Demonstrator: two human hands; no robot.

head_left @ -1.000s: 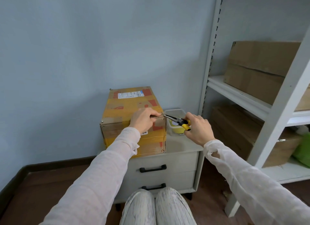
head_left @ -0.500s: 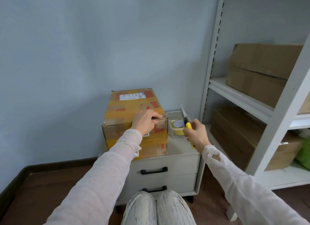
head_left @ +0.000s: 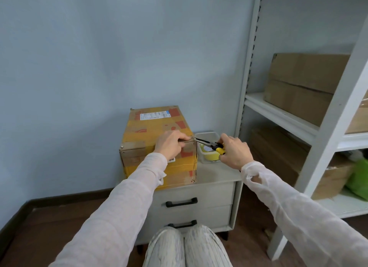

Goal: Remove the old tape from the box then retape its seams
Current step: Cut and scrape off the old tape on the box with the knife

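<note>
While I watch through the head camera, the box [head_left: 157, 127] stands on the left part of the cabinet [head_left: 217, 174], close to the wall [head_left: 99, 57]. It is wrapped in yellow tape with red patches, and a white label [head_left: 153, 115] sits at the far end of its top. My view shows the left hand [head_left: 171, 145] with its fingers curled over the box's near top edge, gripping it by the right corner. The pliers [head_left: 207, 143] reach in from the right, and their tip meets that same corner just beside the left fingers. I cannot tell whether the tip pinches anything. Just right of the box is a clear tub [head_left: 206, 135] with a yellow roll [head_left: 209, 156] lying in it. The right hand [head_left: 235, 152] is clenched round the pliers' yellow and black handles, above the tub's near side. Further right, a white rack [head_left: 278, 115] holds a closed carton [head_left: 298, 83] on its upper shelf. A second carton [head_left: 278, 147] sits below it, and a green bag [head_left: 358, 179] lies at the far right edge. The cabinet is pale, with two drawers and black handles [head_left: 181, 202]. Below it I see the person's knees [head_left: 187, 246], dark wooden floor [head_left: 49, 217] and a dark skirting along the pale blue wall.
</note>
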